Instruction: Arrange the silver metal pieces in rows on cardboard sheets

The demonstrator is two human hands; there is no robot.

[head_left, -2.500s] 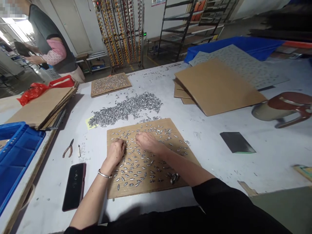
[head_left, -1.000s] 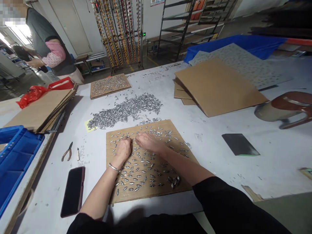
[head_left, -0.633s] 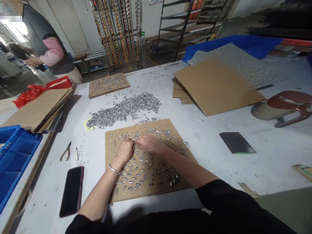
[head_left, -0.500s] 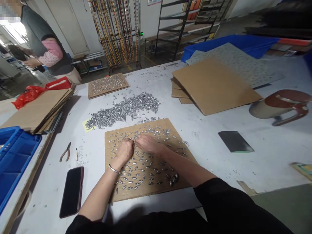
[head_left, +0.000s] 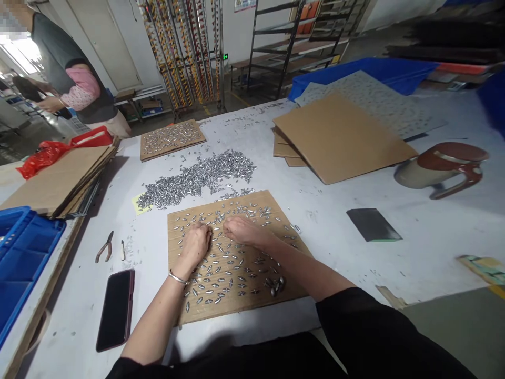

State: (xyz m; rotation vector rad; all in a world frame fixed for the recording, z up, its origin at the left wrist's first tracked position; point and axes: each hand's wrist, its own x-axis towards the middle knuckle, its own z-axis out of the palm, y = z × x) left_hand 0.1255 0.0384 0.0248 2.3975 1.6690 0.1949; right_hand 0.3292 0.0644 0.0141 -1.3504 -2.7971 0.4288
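Note:
A cardboard sheet (head_left: pixel 232 310) lies flat before me, dotted with many small silvery spindle-shaped metal pieces (head_left: pixel 241 279). My left hand (head_left: pixel 196 243), with a bangle at the wrist, rests over its left half, fingers curled closed. To the right, my right hand (head_left: pixel 240 231) has its fingers pinched together near the sheet's upper middle. A small gap separates the two hands. Whatever the fingertips hold is too small or hidden to name. Near the sheet's lower right sits a little cluster of larger dark shiny pieces (head_left: pixel 276 285).
Beyond the sheet lies a long heap of metal pieces (head_left: pixel 201 176), with a filled cardboard (head_left: pixel 173 139) behind it. Pliers (head_left: pixel 104 247) and a phone (head_left: pixel 115 310) lie left; a dark pad (head_left: pixel 373 225), stacked cardboard (head_left: pixel 339 142) and a jug (head_left: pixel 437 166) right. A co-worker (head_left: pixel 74 68) stands far left.
My hands have moved apart: the left went slightly left, the right slightly right. Both remain closed over the sheet. The view has shifted a little.

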